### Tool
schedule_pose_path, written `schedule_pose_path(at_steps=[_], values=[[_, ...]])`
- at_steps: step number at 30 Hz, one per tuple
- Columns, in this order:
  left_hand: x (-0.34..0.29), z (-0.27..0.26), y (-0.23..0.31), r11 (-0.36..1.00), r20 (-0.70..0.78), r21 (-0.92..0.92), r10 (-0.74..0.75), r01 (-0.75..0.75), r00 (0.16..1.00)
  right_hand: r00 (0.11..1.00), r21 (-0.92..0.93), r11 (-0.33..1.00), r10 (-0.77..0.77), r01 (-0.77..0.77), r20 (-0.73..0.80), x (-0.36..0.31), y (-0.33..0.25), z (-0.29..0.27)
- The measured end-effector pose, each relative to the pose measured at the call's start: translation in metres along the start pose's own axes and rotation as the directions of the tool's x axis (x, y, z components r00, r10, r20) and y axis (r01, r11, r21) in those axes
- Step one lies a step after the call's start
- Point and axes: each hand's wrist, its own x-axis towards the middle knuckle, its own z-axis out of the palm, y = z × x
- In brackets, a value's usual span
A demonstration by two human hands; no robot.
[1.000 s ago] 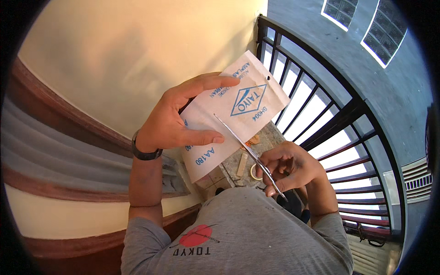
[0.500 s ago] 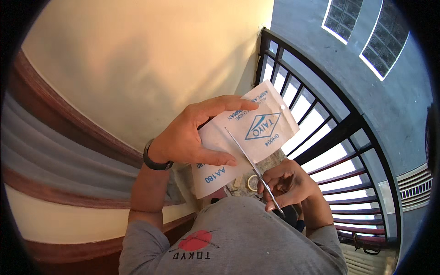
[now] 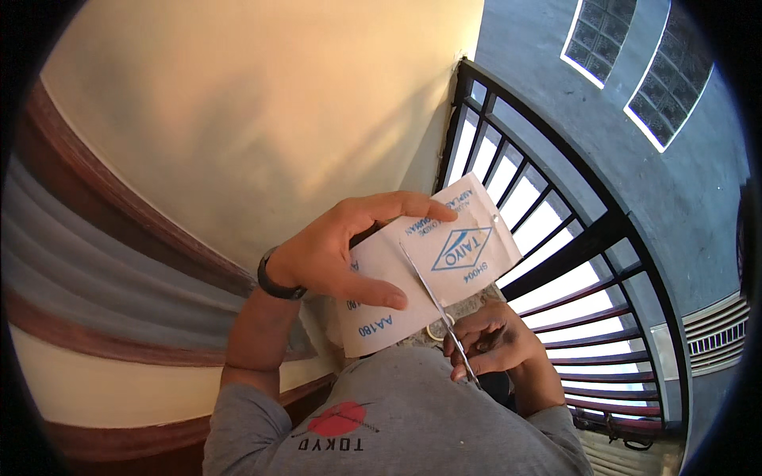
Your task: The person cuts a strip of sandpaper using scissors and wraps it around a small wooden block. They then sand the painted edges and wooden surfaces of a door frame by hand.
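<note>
My left hand (image 3: 337,254) grips a pale sheet of sandpaper (image 3: 444,270), printed side up, with the thumb under its near edge and the fingers over the top. My right hand (image 3: 496,345) holds a pair of scissors (image 3: 432,297) by the handles. The thin blades run up across the sheet's middle, partway into it. A dark watch sits on my left wrist (image 3: 278,282). The part of the sheet under my left palm is hidden.
A black metal railing (image 3: 571,238) curves along the right, close to my right hand. A cream wall with a brown band (image 3: 159,238) fills the left. A grey wall with glass-block windows (image 3: 635,71) rises beyond the railing. My grey shirt (image 3: 413,420) fills the bottom.
Both hands and the sheet have shifted slightly right and down in view. The scissors stay across the sheet, with the blades reaching further up it.
</note>
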Motion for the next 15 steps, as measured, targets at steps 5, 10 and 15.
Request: schedule_pose_path(at_steps=[5, 10, 15], values=[[0.001, -0.011, -0.011, 0.985, 0.092, -0.09, -0.138, 0.146, 0.986, 0.997, 0.14, 0.988, 0.064, -0.068, 0.03, -0.005, 0.002, 0.003], [0.001, -0.001, -0.019, 0.978, 0.06, -0.118, -0.168, 0.174, 0.984, 0.991, 0.308, 0.943, 0.132, -0.122, -0.013, -0.007, 0.016, 0.017], [0.0, 0.005, -0.024, 0.966, 0.088, -0.13, -0.215, 0.225, 0.973, 0.968, 0.297, 0.925, 0.251, -0.238, -0.006, -0.016, 0.018, 0.024]])
